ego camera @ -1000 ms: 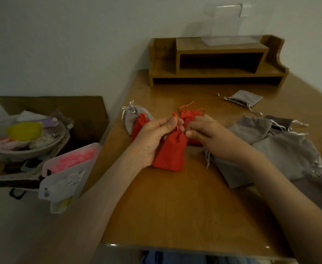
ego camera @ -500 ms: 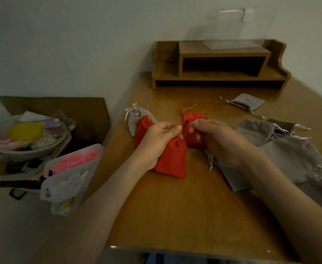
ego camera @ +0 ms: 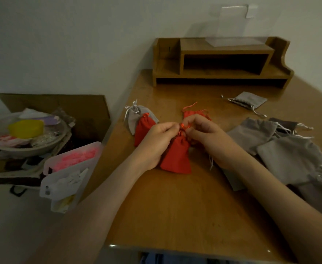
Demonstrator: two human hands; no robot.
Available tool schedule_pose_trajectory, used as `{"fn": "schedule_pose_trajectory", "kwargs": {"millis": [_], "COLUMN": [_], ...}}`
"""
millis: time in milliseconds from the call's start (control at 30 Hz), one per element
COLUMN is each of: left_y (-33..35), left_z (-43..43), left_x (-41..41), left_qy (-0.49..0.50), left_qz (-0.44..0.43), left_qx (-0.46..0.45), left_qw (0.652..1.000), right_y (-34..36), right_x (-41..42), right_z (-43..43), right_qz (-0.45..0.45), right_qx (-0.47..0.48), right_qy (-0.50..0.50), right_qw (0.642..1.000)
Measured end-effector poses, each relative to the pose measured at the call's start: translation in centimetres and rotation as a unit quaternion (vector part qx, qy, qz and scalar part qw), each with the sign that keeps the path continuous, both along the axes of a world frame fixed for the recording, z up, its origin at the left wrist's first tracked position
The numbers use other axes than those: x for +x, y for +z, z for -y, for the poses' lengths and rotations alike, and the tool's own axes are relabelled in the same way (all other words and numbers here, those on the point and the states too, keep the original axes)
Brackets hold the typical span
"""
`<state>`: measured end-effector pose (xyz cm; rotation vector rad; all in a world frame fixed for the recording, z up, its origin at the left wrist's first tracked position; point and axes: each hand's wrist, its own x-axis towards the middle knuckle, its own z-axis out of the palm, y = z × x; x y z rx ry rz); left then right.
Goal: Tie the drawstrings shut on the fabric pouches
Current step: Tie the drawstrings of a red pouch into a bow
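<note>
The red pouch [ego camera: 176, 156] is lying on the wooden table [ego camera: 175, 210] right between the two hands, with its neck bunched up and pointing away from the person. Its red drawstring [ego camera: 184, 127] makes a small loopy tangle right at the fingertips. The left hand [ego camera: 155, 141] has its fingers curled and is pinching the string from one side, with the heel of the hand against the pouch's edge. The right hand [ego camera: 206, 137] pinches the string from the other side, knuckles up. Can't really tell from here if there's a finished knot, it's too small and dim. Just outside the left hand there's a second red pouch [ego camera: 144, 128], and touching that on its far side is a grey pouch [ego camera: 135, 117] with a pale ribbon at its top. Peeking out just beyond the right hand's knuckles is a third red pouch [ego camera: 194, 113], strings loose. Outside the right hand and forearm there's a messy pile of grey pouches [ego camera: 281, 155] overlapping each other, and a single small grey pouch [ego camera: 250, 100] lies further off beyond that hand. At the far end of the table, against the wall, stands a wooden desk shelf [ego camera: 223, 62]. Way off past the left arm, off the table, sit a clear plastic case [ego camera: 70, 166] with pink stuff in it and a cardboard box [ego camera: 51, 105] holding a bowl [ego camera: 27, 147].
</note>
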<state>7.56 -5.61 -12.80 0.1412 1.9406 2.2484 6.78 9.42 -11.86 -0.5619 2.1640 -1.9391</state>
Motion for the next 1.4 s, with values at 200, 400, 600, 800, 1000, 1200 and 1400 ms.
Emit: {"fn": "schedule_pose_trajectory", "kwargs": {"millis": [200,400,600,800,1000,1200,1400], "left_y": [-0.2,-0.4,0.0,-0.4,-0.1,-0.4,-0.6], "left_z": [-0.1,0.1,0.2,0.3,0.3,0.0,0.2], "left_x": [0.0,-0.2,0.0,-0.3,-0.2,-0.2,-0.3], "left_qy": [-0.004,-0.006,0.013,0.09,0.145,0.145,0.171], "left_qz": [-0.028,-0.033,-0.057,-0.125,-0.198,-0.2,-0.2], "left_qx": [-0.011,-0.006,-0.044,-0.117,-0.119,-0.152,-0.173], "left_qw": [1.0,0.999,0.997,0.981,0.962,0.957,0.949], "right_y": [-0.1,-0.3,0.3,0.6,0.7,1.0,0.7], "right_x": [0.0,-0.1,-0.1,-0.2,0.1,0.2,-0.2], "right_z": [0.0,-0.1,-0.3,-0.8,-0.8,-0.9,-1.0], "right_qz": [-0.045,-0.059,-0.059,-0.101,-0.148,-0.167,-0.159], "right_qx": [0.026,0.041,-0.032,-0.045,-0.016,-0.01,-0.019], "right_qy": [-0.013,-0.011,-0.065,-0.108,-0.08,-0.049,-0.095], "right_qw": [0.999,0.997,0.996,0.988,0.986,0.985,0.983]}}
